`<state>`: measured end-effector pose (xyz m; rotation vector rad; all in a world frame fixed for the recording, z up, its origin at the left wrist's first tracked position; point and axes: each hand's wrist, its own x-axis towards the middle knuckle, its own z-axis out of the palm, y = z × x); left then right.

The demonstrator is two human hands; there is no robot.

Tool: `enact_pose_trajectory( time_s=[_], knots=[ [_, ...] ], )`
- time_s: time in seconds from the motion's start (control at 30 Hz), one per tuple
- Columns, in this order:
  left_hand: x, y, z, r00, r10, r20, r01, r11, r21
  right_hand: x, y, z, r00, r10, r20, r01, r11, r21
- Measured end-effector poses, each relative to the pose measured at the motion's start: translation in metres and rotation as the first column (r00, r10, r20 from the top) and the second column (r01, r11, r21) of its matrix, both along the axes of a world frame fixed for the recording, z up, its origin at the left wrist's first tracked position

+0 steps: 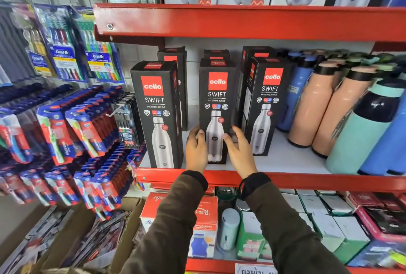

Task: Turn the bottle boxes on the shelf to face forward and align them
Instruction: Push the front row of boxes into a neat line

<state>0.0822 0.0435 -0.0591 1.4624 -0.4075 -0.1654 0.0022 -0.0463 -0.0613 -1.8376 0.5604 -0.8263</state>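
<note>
- Middle bottle box (216,107) stood on the shelf (285,159) between both hands, facing forward
- Left hand (196,150) and right hand (238,152) were spread, fingers loosely flanking its lower sides, neither grip clamped
- Aligning step seemed underway; next, nudge it level with the left box (157,115)

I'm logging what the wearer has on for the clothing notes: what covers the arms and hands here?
Both arms are in long, dark olive-brown jacket sleeves ending in darker, ribbed-looking black cuffs at the wrists. The left hand and right hand are bare: no gloves, and no rings or watch are visible.
</note>
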Motion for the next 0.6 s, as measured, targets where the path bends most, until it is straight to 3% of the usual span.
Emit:
enact_pose_trajectory(
  time_s=[0.6],
  knots=[
    [-0.027,0.036,-0.015,0.999,0.012,0.031,-0.012,1.000,0.017,-0.027,0.024,-0.017,0.996,-0.018,0.082,0.016,1.000,0.024]
  ],
)
